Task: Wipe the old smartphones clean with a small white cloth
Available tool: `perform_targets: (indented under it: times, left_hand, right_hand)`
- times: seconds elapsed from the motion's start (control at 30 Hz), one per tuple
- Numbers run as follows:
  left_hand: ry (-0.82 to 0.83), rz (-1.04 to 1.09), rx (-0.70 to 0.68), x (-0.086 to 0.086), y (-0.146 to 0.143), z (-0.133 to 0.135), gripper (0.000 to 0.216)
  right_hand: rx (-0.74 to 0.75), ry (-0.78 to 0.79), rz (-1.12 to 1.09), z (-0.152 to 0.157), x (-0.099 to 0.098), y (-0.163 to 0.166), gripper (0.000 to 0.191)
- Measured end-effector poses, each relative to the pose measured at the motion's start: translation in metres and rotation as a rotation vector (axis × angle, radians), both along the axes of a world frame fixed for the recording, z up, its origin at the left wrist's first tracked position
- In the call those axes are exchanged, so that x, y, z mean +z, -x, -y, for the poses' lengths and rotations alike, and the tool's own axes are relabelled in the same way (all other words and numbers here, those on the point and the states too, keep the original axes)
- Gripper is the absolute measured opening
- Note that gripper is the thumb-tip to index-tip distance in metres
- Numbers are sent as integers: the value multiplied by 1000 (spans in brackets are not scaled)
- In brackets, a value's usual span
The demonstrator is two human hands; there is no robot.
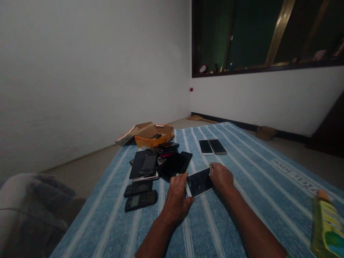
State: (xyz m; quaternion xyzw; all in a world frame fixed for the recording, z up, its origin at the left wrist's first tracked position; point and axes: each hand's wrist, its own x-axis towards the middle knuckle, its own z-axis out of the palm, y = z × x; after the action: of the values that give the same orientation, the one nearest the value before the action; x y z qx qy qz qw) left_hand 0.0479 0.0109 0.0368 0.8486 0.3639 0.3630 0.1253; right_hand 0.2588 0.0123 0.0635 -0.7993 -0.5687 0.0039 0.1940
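Note:
A white-edged smartphone (pixel 199 182) with a dark screen is held between both hands just above the blue striped cloth (pixel 249 179). My left hand (pixel 176 197) grips its near left end, fingers curled around the edge. My right hand (pixel 220 177) closes on its far right end. A pile of dark phones and cases (pixel 161 161) lies just left of my hands. Two keypad phones (pixel 139 193) lie side by side nearer me. Two smartphones (pixel 212 146) rest face up farther back.
An orange cardboard box (pixel 154 135) with its flap open sits at the cloth's far left corner, by the white wall. A yellow-green packet (pixel 328 222) lies at the right edge. Bundled grey fabric (pixel 34 208) sits at the lower left. A dark window fills the upper right.

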Motion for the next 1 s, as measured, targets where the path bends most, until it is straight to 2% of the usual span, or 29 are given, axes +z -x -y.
perform_targets:
  times: [0.27, 0.47, 0.57, 0.67, 0.8, 0.9, 1.0]
  left_hand:
    - [47, 8, -8, 0, 2, -2, 83]
    - [54, 13, 5, -2, 2, -2, 83]
    - [47, 14, 2, -6, 2, -2, 83]
    - [45, 17, 15, -7, 1, -1, 82]
    - [43, 12, 1, -2, 0, 2, 81]
    - [45, 12, -36, 5, -1, 4, 81]
    - [44, 13, -59, 5, -1, 5, 83]
  right_hand:
    - [-19, 116, 26, 1, 5, -3, 31]
    - [-11, 80, 42, 3, 2, -4, 32]
    - [11, -39, 69, 3, -2, 0, 34]
    - [106, -228, 108, 2, -9, 9, 36]
    - [365, -404, 137, 2, -20, 31, 32]
    - [523, -429, 138, 3, -22, 44, 24]
    - [539, -370, 135, 3, -20, 45, 22]
